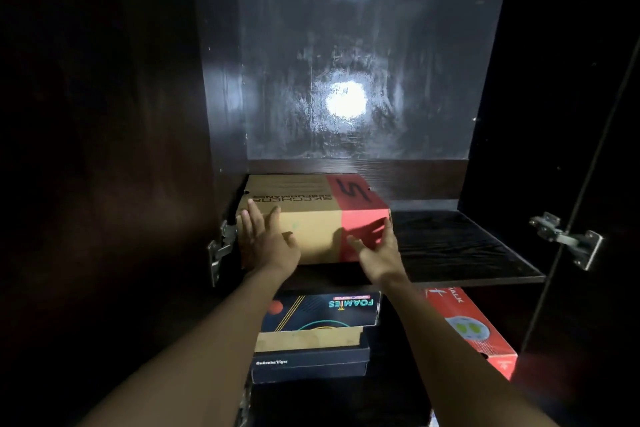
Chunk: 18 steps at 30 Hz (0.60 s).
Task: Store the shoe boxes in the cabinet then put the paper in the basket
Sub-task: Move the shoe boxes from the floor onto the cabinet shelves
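A tan and red shoe box (pixel 311 211) lies on the left part of the dark cabinet shelf (pixel 460 246). My left hand (pixel 266 236) lies flat against the box's front face near its left end, fingers straight. My right hand (pixel 377 246) touches the red right end of the front face with spread fingers. On the shelf below, a dark box marked Foamies (pixel 322 310) sits on a black box (pixel 311 362). A red box (pixel 474 329) lies to their right. No paper or basket is in view.
The cabinet's glossy back panel (pixel 356 55) reflects a bright light spot. Metal hinges are on the left side wall (pixel 220 248) and on the open right door (pixel 568 239). The shelf's right half is bare.
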### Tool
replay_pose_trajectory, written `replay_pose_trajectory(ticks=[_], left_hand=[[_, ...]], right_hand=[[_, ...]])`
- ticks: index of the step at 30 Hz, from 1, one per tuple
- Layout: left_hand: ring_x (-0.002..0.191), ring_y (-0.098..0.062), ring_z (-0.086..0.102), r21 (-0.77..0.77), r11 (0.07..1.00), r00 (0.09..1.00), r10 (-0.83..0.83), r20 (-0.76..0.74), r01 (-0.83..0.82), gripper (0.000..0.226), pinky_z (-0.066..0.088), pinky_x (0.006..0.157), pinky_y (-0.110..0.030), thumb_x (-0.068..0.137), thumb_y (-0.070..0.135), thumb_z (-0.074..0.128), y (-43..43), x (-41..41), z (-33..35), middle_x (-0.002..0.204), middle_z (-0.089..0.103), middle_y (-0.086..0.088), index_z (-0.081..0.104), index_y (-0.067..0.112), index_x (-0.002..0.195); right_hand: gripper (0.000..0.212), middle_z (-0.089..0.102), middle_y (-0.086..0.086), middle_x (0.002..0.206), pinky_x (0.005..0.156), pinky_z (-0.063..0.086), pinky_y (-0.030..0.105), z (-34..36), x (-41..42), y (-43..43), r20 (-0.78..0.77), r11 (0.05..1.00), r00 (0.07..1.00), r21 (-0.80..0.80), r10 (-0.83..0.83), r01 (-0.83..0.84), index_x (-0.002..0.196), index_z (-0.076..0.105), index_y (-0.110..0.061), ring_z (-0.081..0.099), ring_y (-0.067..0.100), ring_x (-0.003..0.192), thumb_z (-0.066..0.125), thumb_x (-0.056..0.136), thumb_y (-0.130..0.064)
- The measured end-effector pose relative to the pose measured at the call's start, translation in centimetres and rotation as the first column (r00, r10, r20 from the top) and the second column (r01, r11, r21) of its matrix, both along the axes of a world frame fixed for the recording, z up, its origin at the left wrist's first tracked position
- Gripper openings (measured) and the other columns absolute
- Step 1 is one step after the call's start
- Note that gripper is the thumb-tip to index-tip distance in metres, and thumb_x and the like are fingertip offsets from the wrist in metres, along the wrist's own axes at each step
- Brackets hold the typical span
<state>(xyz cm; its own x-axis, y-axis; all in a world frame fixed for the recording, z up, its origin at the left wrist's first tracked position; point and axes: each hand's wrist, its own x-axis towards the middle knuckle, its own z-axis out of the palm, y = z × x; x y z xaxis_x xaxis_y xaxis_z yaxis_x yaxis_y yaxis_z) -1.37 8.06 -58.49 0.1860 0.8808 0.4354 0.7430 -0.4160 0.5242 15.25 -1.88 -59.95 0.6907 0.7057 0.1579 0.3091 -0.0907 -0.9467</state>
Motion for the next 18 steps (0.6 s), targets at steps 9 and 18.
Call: replay_pose_trajectory(ticks=[9,18], left_hand=[[0.150,-0.027,0.005,-0.142,0.988,0.992,-0.036,0.121,0.053,0.053,0.014,0.121,-0.042,0.090,0.032,0.056,0.2,-0.7,1.7,0.162,0.012,-0.010,0.046,0.027,0.142],[0.103,-0.013,0.057,-0.086,0.885,0.842,-0.399,0.362,0.457,0.023,0.039,0.084,-0.019,0.091,0.017,0.058,-10.6,0.5,1.3,0.110,0.065,0.002,0.068,0.015,0.112]], right_hand=[[0.042,0.068,-0.005,0.116,0.103,0.041,0.025,-0.1,0.0,-4.3,-0.071,0.998,0.997,0.068,0.021,-0.016,0.130,0.057,-0.028,0.061,0.015,0.117,0.070,0.091,-0.023],[0.063,0.052,0.006,0.142,0.102,0.039,0.020,-1.7,-2.7,-15.7,0.089,0.992,0.989,-0.031,-0.119,0.122,0.149,0.040,-0.017,0.050,0.019,0.130,0.066,0.093,-0.033]])
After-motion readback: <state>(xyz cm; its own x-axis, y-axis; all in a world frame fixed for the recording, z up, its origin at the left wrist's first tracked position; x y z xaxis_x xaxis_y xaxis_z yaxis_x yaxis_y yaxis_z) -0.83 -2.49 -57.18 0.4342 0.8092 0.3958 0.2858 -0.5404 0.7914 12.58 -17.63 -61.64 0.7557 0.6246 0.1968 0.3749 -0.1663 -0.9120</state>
